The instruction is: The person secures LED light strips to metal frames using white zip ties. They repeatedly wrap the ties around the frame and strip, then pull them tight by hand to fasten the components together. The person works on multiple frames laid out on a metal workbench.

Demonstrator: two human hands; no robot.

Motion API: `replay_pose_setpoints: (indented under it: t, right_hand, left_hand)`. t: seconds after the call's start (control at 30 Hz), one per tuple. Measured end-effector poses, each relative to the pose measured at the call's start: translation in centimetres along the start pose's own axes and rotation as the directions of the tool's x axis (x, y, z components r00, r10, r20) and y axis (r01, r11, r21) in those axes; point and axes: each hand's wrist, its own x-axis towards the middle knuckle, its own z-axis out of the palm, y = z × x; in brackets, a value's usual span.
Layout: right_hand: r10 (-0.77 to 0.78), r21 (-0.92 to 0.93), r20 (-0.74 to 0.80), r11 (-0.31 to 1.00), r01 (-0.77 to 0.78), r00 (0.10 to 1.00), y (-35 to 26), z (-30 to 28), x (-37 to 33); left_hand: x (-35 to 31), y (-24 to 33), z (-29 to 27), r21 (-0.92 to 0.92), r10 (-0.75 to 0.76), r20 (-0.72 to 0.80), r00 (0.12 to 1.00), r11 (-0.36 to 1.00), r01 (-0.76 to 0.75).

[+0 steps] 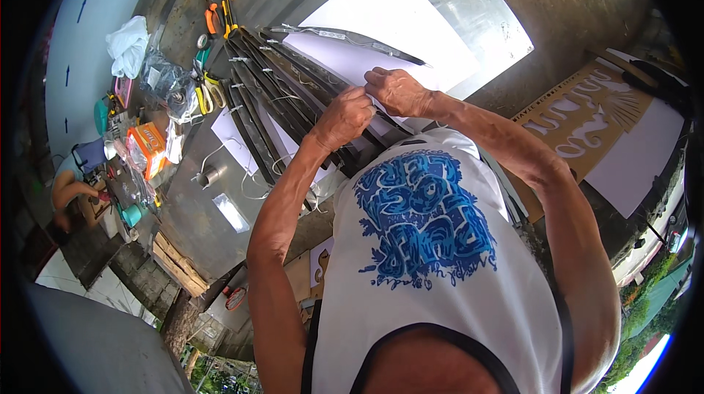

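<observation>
Two bare hands meet in the middle of what we see, close beside each other. The left hand [343, 119] has its fingers curled in, and the right hand [400, 92] has its fingers bent and pinched together too. We cannot tell what sits between the fingertips, because the hands hide it. Long dark strips [284, 100] lie under and beside the left hand, and they spread out ahead of it and to its left. We see thin white wires [214, 150] by them. One curved strip [352, 39] lies apart from the bunch, ahead of both hands, partly over a big white sheet [411, 20]. Far ahead and left of the left hand, we find pliers with yellow handles [229, 16], and left of the same hand are yellow scissors [210, 93]. Farther left of that hand we see a white plastic bag [127, 45] and an orange box [147, 150]. A short metal cup [210, 176] and a rough piece of wood [178, 265] are left of the left hand and nearer to us. Right of the right hand, we see a brown board [587, 117] with curly shapes cut out.
</observation>
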Motion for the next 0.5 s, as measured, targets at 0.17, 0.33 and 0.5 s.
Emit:
replay_pose_setpoints:
  t: [0.17, 0.33, 0.5]
  right_hand:
    - [0.069, 0.031, -0.019, 0.997, -0.069, 0.997, -0.3, 0.3, -0.3]
    - [0.088, 0.061, -0.095, 0.995, -0.082, 0.992, -0.6, -0.1, -3.9]
    - [0.111, 0.072, -0.116, 0.992, -0.103, 0.987, -0.6, -0.3, -4.1]
  left_hand:
    - [0.2, 0.2, -0.1, -0.008, 0.005, -0.026, 1.0, 1.0, -0.005]
    - [0.2, 0.4, -0.4, -0.004, -0.023, -0.021, 1.0, 1.0, 0.022]
    - [0.5, 0.2, -0.1, -0.027, 0.002, -0.028, 1.0, 1.0, -0.002]
